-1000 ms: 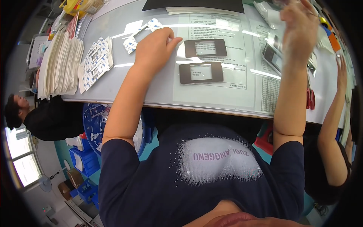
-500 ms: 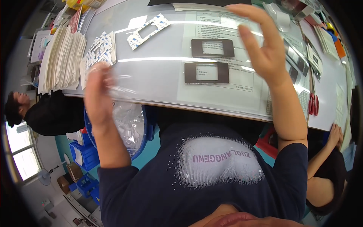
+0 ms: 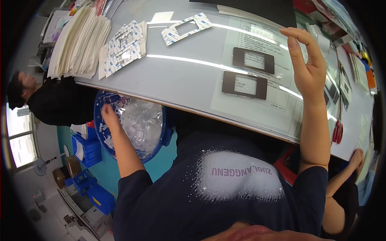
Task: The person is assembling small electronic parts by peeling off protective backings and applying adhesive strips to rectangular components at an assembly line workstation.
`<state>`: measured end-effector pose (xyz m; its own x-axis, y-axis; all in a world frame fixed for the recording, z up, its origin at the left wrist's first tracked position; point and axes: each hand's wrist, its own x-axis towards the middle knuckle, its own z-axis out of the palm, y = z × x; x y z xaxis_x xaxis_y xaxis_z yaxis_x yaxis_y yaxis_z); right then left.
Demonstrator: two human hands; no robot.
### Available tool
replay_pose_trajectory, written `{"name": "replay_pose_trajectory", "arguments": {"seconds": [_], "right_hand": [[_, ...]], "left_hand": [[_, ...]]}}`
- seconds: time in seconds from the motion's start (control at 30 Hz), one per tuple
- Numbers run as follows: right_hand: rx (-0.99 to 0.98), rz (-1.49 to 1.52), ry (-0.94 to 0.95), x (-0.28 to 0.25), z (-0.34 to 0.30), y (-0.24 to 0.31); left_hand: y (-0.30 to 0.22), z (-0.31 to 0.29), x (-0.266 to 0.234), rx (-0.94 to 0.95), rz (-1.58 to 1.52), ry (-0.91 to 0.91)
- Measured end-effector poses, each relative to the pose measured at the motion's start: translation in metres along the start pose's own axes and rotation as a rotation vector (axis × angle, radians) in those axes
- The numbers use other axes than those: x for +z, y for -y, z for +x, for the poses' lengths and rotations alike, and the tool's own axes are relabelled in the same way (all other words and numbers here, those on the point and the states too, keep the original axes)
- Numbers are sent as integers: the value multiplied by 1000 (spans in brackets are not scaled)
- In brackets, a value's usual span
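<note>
Left hand [image 3: 109, 115] over the blue bin [image 3: 164, 125], right hand [image 3: 309, 66] raised above the bench [image 3: 185, 76]
The right hand's grip is wide, thumb and fingers well apart and empty, just to the right of two dark frames [image 3: 239, 58] with rectangular windows, which lie near each other over a printed sheet [image 3: 277, 102]; the left hand is small and blurred above the clear plastic scraps [image 3: 140, 124] in the bin, so I cannot tell how far its grip is closed or whether it holds anything; a white-and-blue patterned frame [image 3: 204, 21] lies between the dark frames and the patterned sheets [image 3: 136, 44]
</note>
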<state>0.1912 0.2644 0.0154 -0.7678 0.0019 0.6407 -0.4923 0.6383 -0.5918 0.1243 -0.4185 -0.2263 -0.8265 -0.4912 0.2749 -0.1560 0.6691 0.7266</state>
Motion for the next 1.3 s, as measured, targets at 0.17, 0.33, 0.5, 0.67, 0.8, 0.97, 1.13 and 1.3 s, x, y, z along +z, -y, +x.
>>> {"name": "replay_pose_trajectory", "arguments": {"seconds": [0.17, 0.33, 0.5, 0.67, 0.8, 0.97, 1.13, 1.3], "right_hand": [[-78, -192, 0, -3, 0, 0], [-132, -282, 10, 2, -2, -5], [-88, -305, 10, -1, -4, -14], [-95, -301, 20, 0, -3, -12], [-126, -244, -26, -1, -4, -10], [209, 379, -16, 4, -3, 14], [341, 675, 56, -7, 0, 11], [-47, 21, -181, -13, 4, 12]], "left_hand": [[-293, -3, 21, 467, -365, 184], [-392, -22, 95, 862, 141, 575], [-436, -13, 118, 646, 354, 820], [-427, -12, 116, 495, -107, 844], [-452, -61, 92, 415, -645, 938], [-464, -114, 74, 440, -836, 1055], [-471, -134, 75, 210, -1133, 1206], [-469, -141, 75, 197, -950, 1222]]}}
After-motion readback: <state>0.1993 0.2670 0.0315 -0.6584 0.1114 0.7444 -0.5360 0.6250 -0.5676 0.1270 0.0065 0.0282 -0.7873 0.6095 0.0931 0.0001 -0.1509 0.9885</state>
